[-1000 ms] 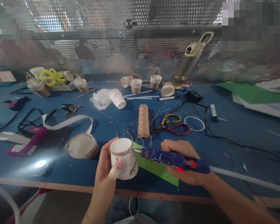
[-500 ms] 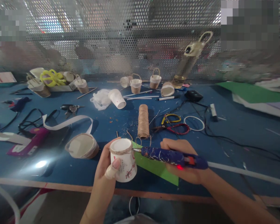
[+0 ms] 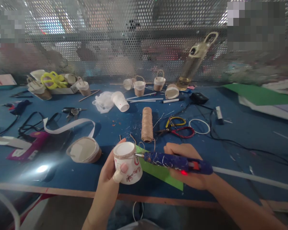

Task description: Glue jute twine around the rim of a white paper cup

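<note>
In my left hand (image 3: 112,169) is a white paper cup (image 3: 132,171) with a red printed pattern, its narrow base turned up. Twine (image 3: 124,155) runs around the cup near that upper end. My right hand (image 3: 187,159) grips a blue hot glue gun (image 3: 168,159) with a red light glowing on it. The gun's metal nozzle meets the twine at the cup's right side, and a white glue stick (image 3: 249,177) sticks out behind. A spool of jute twine (image 3: 147,124) stands just beyond my hands. Green paper (image 3: 165,174) lies beneath the gun.
To the left sit a twine-wrapped cup (image 3: 84,150), a white ribbon (image 3: 69,126) and a purple box-like item (image 3: 35,145). Scissors (image 3: 182,131) and a white ring (image 3: 199,126) lie right of the spool. Small baskets (image 3: 139,88) and a tilted bottle (image 3: 193,65) stand by the mesh panel (image 3: 110,41).
The cup has turned slightly in my left hand, bringing more of the red print into view. The glue gun has shifted a touch left, its nozzle still against the twine.
</note>
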Demonstrator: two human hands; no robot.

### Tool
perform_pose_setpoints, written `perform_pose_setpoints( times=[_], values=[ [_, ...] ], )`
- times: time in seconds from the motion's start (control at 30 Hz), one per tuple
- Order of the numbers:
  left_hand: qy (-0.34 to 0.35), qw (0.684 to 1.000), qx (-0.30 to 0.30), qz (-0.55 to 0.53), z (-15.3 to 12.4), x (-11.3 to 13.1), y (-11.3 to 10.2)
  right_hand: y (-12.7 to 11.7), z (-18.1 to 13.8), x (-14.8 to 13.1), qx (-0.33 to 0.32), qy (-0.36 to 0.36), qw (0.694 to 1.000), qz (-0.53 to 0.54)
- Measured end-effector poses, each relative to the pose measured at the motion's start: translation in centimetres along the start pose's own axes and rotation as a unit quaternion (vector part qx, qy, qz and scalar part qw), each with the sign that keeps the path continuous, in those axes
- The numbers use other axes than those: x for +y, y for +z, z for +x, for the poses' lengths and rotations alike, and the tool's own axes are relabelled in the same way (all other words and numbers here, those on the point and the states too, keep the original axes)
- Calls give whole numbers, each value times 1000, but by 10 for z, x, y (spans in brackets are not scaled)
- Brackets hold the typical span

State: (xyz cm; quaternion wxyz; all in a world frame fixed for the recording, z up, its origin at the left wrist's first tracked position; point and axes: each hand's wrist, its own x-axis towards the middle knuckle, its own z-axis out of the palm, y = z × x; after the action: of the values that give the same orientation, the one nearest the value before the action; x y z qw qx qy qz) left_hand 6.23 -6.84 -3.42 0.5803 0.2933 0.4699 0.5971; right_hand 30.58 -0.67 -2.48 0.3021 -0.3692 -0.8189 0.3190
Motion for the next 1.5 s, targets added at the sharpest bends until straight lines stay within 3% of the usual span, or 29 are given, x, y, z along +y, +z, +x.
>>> perform_pose_setpoints(
  times=[0.23, 0.73, 1.03, 1.13, 1.5],
  values=[
    [-4, 1000, -2, -13, 0, -1, -1, -4, 7, -5, 3, -4, 998, 57],
    [1, 999, 8, -37, 2, 1, 1, -7, 12, -12, 5, 19, 998, 67],
    [-6, 999, -25, -31, 1, 1, 1, 0, 11, -14, 132, 69, 981, 124],
    [-8, 999, -44, -21, 1, 0, 1, 6, 15, -16, 163, 43, 970, 175],
    [-21, 996, -82, 2, 1, -1, -1, 22, 14, -10, 75, 39, 945, 316]
  ],
)
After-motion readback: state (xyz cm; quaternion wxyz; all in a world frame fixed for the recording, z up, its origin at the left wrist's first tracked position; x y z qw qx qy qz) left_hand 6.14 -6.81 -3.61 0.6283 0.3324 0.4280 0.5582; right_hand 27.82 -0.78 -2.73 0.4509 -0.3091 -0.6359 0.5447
